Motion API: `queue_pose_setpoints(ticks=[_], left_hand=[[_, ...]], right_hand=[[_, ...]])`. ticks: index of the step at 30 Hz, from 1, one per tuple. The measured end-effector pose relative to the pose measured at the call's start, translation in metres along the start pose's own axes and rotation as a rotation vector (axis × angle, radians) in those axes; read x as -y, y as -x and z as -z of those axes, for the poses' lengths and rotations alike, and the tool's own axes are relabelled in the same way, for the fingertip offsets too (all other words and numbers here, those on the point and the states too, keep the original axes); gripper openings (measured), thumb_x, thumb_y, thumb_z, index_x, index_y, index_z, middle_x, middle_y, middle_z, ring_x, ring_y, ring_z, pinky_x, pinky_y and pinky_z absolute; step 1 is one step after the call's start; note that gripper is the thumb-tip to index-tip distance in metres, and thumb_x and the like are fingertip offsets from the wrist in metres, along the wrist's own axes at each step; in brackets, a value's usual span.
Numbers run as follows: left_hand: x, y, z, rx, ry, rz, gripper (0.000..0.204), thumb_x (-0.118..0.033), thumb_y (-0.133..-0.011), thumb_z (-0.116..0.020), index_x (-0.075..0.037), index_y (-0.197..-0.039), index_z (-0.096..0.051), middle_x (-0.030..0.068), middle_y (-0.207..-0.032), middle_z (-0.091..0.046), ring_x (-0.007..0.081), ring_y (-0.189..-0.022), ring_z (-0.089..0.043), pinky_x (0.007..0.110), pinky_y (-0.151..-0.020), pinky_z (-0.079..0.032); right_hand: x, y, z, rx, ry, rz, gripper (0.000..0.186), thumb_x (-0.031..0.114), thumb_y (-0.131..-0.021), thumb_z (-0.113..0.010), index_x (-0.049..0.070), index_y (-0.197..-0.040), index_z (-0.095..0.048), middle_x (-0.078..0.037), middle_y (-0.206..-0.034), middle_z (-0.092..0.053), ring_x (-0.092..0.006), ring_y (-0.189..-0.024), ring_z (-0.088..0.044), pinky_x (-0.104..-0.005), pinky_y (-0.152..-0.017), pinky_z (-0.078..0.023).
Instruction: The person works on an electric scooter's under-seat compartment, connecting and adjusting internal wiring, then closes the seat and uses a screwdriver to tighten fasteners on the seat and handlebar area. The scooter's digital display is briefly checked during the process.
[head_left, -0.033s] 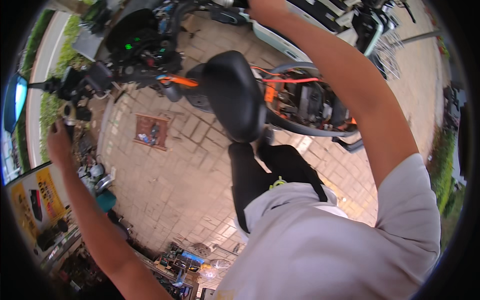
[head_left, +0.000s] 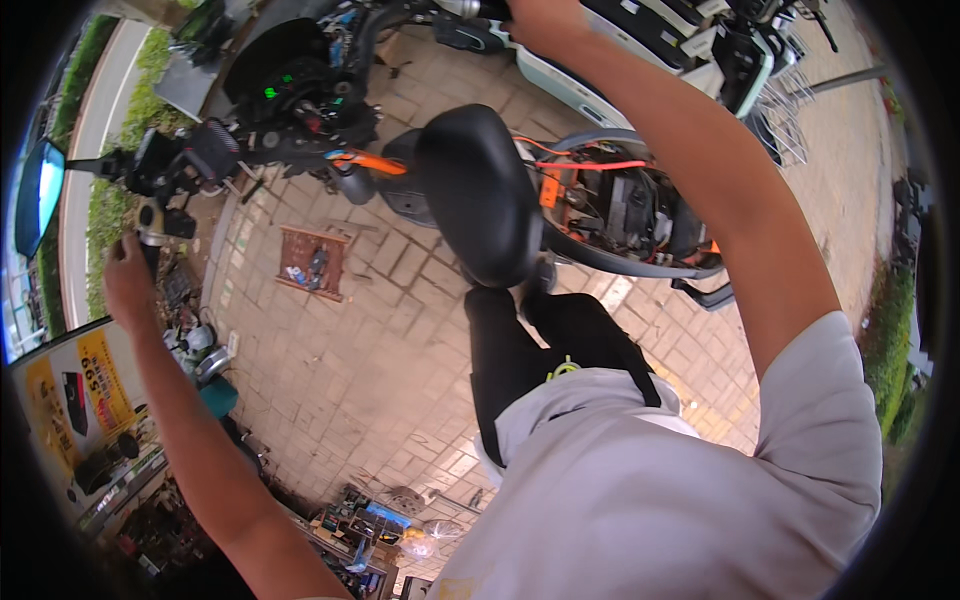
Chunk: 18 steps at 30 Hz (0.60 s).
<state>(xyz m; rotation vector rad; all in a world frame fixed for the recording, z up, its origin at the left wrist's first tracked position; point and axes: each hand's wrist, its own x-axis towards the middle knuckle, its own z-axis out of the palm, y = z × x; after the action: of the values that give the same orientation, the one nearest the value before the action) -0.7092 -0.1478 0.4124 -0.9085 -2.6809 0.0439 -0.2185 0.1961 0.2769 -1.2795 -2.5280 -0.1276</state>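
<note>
Head view: the left hand (head_left: 130, 282) appears curled round a dark handlebar grip (head_left: 152, 260); the right hand (head_left: 545, 28) is cut by the upper edge, so its fingers' closure cannot be told. Holding the scooter (head_left: 408, 196) between them seems the step; moving on would call for balanced pressure. Nearer the right fingers sit a smooth, rounded black seat (head_left: 478, 195) and thin red-orange cable (head_left: 610, 165) over a curved, open frame (head_left: 615, 262).

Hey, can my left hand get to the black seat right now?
Probably, if the left hand comes off the handlebar grip: the black seat is uncovered, and nothing visible stands between hand and seat.
</note>
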Motion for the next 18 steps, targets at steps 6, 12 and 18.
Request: queue_pose_setpoints(ticks=[6,12,18], left_hand=[[-0.028,0.021,0.025,0.019,0.053,0.041,0.055,-0.053,-0.093,-0.046,-0.013,-0.125,-0.066,0.0172,-0.115,-0.069,0.0387,-0.108,-0.063,0.048,-0.094,-0.047],[-0.030,0.022,0.024,-0.017,0.031,0.038,0.052,-0.052,-0.092,-0.046,-0.015,-0.121,-0.067,0.0164,-0.113,-0.069,0.0388,-0.106,-0.064,0.049,-0.091,-0.048],[-0.034,0.026,0.026,-0.009,0.046,0.038,0.051,-0.053,-0.093,-0.044,-0.015,-0.117,-0.069,0.0159,-0.113,-0.069,0.0384,-0.105,-0.063,0.050,-0.088,-0.048]], right_hand=[[0.003,-0.001,-0.002,0.013,0.036,-0.007,0.041,0.013,-0.077,-0.064,0.001,-0.116,-0.055,-0.018,-0.115,-0.060,-0.0329,-0.108,-0.060,-0.0476,-0.087,-0.050],[0.001,-0.001,-0.006,-0.050,0.044,0.006,0.037,0.015,-0.077,-0.067,0.002,-0.111,-0.058,-0.015,-0.112,-0.063,-0.0305,-0.108,-0.062,-0.0472,-0.085,-0.051],[0.002,-0.002,-0.011,-0.068,0.032,0.013,0.037,0.012,-0.076,-0.071,0.004,-0.110,-0.057,-0.010,-0.112,-0.063,-0.0267,-0.113,-0.060,-0.0493,-0.087,-0.050]])
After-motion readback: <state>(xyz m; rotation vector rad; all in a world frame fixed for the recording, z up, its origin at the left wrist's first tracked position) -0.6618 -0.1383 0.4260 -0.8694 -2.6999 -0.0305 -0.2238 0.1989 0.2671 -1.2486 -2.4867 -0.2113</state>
